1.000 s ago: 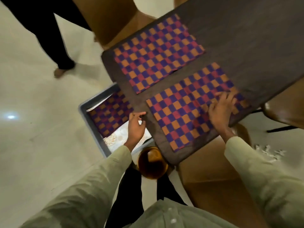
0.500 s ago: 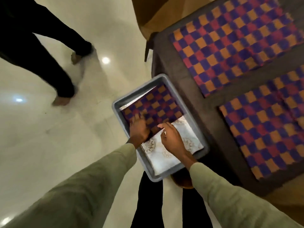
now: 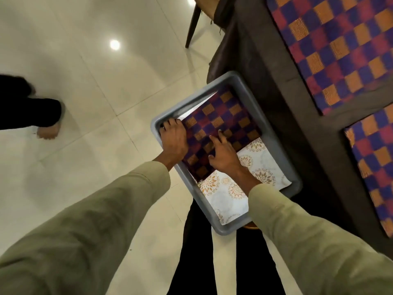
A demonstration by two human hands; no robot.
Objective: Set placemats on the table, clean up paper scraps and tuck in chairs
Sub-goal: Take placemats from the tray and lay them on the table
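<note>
A grey bin (image 3: 223,229) sits low beside the dark table (image 3: 276,81). In it a purple, red and orange checkered placemat (image 3: 229,120) lies on top of a white floral mat (image 3: 229,201). My left hand (image 3: 173,139) curls its fingers over the checkered placemat's left edge, against the bin's wall. My right hand (image 3: 225,154) rests flat on the same mat with fingers spread. Two more checkered placemats lie on the table, a far one (image 3: 340,45) and a near one (image 3: 376,167).
A chair's dark leg (image 3: 192,26) stands at the table's far corner. Another person's bare foot (image 3: 47,130) and dark trouser leg are on the pale tiled floor at left. A brown round stool edge (image 3: 251,225) shows under the bin. My dark-trousered legs stand below it.
My hands left the near placemat on the table and dropped into the bin. Since half a second ago, both slid further onto the checkered mat. The other person stepped left.
</note>
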